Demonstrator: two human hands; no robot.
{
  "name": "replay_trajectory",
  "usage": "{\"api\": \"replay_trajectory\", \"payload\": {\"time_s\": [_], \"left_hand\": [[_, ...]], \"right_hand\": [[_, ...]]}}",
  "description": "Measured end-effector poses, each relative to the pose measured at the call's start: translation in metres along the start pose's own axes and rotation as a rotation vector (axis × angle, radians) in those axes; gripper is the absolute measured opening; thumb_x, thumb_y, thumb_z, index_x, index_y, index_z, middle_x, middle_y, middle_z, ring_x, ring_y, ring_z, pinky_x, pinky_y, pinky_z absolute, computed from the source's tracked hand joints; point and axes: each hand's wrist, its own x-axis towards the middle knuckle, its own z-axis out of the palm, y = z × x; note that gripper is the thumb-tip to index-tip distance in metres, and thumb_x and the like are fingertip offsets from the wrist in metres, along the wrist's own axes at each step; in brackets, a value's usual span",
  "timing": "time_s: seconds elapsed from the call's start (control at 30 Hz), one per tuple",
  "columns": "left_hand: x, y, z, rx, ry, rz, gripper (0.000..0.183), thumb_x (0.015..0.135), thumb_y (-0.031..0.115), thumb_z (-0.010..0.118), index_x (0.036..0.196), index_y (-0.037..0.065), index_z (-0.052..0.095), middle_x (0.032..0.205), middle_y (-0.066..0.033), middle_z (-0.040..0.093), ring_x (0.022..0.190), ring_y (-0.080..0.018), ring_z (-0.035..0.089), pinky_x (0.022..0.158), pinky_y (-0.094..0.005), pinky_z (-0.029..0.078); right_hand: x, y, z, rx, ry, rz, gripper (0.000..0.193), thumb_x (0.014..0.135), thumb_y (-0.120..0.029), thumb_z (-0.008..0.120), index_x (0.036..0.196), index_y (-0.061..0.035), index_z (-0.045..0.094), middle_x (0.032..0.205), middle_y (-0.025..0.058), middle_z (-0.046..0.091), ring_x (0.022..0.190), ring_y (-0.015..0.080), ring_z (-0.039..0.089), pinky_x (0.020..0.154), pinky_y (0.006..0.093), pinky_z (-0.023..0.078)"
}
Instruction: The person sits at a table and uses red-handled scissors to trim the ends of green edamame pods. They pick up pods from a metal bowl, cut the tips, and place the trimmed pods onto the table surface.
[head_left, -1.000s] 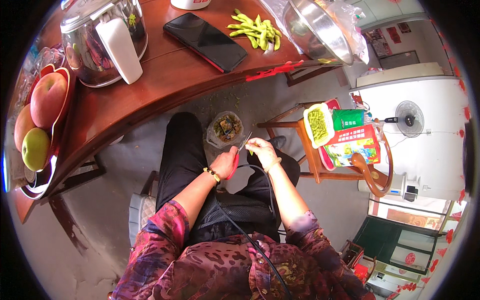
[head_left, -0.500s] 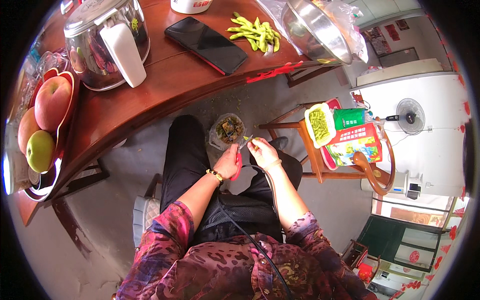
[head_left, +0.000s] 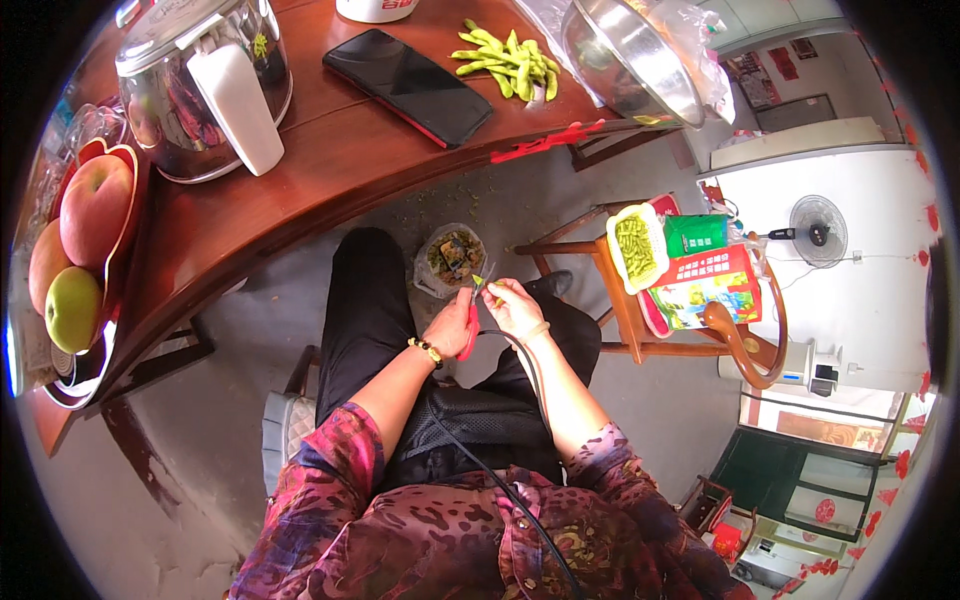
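Note:
My left hand is closed round the red handle of a pair of scissors, with a bead bracelet at the wrist. The blades point away from me, toward my right hand. That hand is pinched on a green bean pod, whose tip shows beside the blades. Fingers hide most of the pod. Beyond both hands, on the floor, stands a bin lined with a clear bag holding scraps. A pile of uncut-looking pods lies on the table, beside a black phone.
To the right, a wooden chair carries a white basket of pods and colourful packages. The wooden table curves across the far left with a kettle, a fruit bowl and a tilted metal bowl. A cable crosses my lap.
Both hands have shifted slightly left in the picture, along with the table and chair. The pod's tip now stands more upright beside the scissor blades. Both grips stay the same.

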Motion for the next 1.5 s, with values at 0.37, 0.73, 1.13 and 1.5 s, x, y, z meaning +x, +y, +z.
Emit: {"api": "replay_trajectory", "payload": {"time_s": [0.37, 0.73, 1.13, 1.5], "left_hand": [[0.002, -0.010, 0.003, -0.003, -0.058, 0.013, 0.039, 0.073, 0.011, 0.051, 0.107, 0.001, 0.033, 0.075, -0.0184, 0.059, 0.072, -0.0372, 0.058, 0.064, -0.0424, 0.045], [0.002, -0.009, 0.004, 0.045, -0.080, 0.042, 0.034, 0.075, 0.014, 0.051, 0.102, 0.000, 0.037, 0.068, -0.0183, 0.059, 0.066, -0.0372, 0.058, 0.060, -0.0422, 0.045], [-0.001, 0.001, 0.005, -0.037, -0.182, -0.063, 0.031, 0.074, 0.011, 0.051, 0.101, 0.001, 0.042, 0.073, -0.0232, 0.058, 0.071, -0.0375, 0.059, 0.063, -0.0428, 0.045], [0.004, -0.004, 0.003, -0.398, -0.060, -0.162, 0.034, 0.073, 0.005, 0.047, 0.106, 0.001, 0.040, 0.067, -0.0093, 0.058, 0.054, -0.0151, 0.055, 0.051, -0.0264, 0.045]], "right_hand": [[-0.001, 0.009, 0.001, 0.002, 0.086, -0.055, 0.011, 0.078, 0.002, 0.058, 0.081, -0.0046, 0.050, 0.080, 0.0089, 0.059, 0.076, 0.0186, 0.058, 0.070, 0.0260, 0.049], [0.002, 0.010, -0.014, -0.116, 0.077, -0.118, 0.011, 0.078, 0.002, 0.058, 0.082, -0.0041, 0.050, 0.079, 0.0085, 0.058, 0.073, 0.0180, 0.058, 0.067, 0.0256, 0.049], [-0.003, -0.005, -0.019, -0.340, 0.109, -0.198, 0.014, 0.076, -0.002, 0.062, 0.083, -0.0060, 0.051, 0.075, 0.0048, 0.057, 0.064, 0.0111, 0.052, 0.056, 0.0217, 0.042], [-0.038, -0.040, 0.004, 0.222, -0.315, -0.049, 0.016, 0.085, -0.001, 0.048, 0.100, -0.0028, 0.052, 0.087, 0.0073, 0.053, 0.072, 0.0137, 0.048, 0.062, 0.0207, 0.041]]}}
